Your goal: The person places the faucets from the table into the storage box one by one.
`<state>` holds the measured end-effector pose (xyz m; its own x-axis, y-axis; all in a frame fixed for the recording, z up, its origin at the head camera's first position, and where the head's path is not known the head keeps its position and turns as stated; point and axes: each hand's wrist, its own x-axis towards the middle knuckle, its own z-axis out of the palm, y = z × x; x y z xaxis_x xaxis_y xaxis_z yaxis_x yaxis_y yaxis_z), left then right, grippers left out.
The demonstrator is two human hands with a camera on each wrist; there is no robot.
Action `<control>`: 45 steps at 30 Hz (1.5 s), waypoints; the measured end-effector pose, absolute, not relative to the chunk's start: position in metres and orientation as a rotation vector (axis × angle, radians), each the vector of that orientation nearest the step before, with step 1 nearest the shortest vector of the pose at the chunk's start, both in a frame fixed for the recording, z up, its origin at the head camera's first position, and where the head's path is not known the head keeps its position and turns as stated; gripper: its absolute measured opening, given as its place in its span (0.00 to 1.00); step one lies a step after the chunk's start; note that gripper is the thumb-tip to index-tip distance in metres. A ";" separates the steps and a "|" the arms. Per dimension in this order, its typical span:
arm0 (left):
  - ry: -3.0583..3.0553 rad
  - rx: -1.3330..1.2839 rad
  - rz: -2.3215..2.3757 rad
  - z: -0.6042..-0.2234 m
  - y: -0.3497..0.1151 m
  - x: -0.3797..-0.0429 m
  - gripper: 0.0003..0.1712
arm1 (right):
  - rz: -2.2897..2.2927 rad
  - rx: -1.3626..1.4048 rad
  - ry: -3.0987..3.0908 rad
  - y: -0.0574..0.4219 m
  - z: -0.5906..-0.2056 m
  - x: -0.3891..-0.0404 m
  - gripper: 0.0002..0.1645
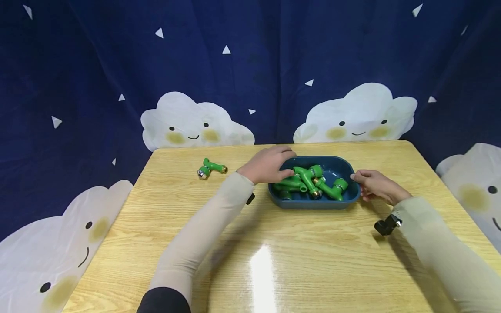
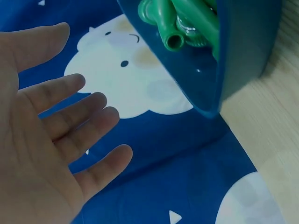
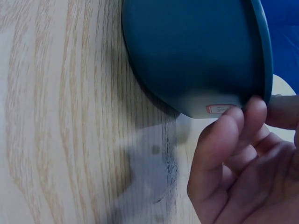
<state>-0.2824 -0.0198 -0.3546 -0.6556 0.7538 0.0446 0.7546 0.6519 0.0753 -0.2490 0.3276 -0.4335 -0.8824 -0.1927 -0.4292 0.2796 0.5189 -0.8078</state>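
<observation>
A dark blue oval basin [image 1: 313,204] on the table holds several green plastic taps [image 1: 308,176] with brass-coloured threaded ends. My right hand [image 1: 377,187] is at its right end, and in the right wrist view thumb and fingers [image 3: 216,140] pinch the rim beside a small red-edged label [image 3: 219,108]. Over at the left end, my left hand [image 1: 270,165] hovers with its thumb overlapping the rim in the head view. The left wrist view shows that palm [image 2: 37,154] bare, fingers spread, apart from the basin wall [image 2: 247,42].
One more green tap [image 1: 215,166] lies alone on the wooden table [image 1: 176,208], left of the basin. Behind the table's back edge hangs a dark blue curtain [image 1: 266,87] with white clouds. A black wrist camera [image 1: 387,225] sits by the right sleeve.
</observation>
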 end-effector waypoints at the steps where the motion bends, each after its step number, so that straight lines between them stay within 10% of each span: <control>1: -2.846 -1.290 -0.136 -0.355 -0.023 -0.282 0.33 | -1.346 0.072 2.285 0.327 -0.434 -0.249 0.20; 45: -3.019 -0.767 -0.056 -0.402 -0.168 -0.307 0.31 | -1.326 0.048 2.308 0.328 -0.437 -0.249 0.21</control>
<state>-0.3072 -0.1680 -0.4023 -0.8785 0.4766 0.0338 0.4776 0.8781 0.0285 -0.2494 0.3278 -0.4368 -0.8868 -0.2002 -0.4166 0.2591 0.5311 -0.8067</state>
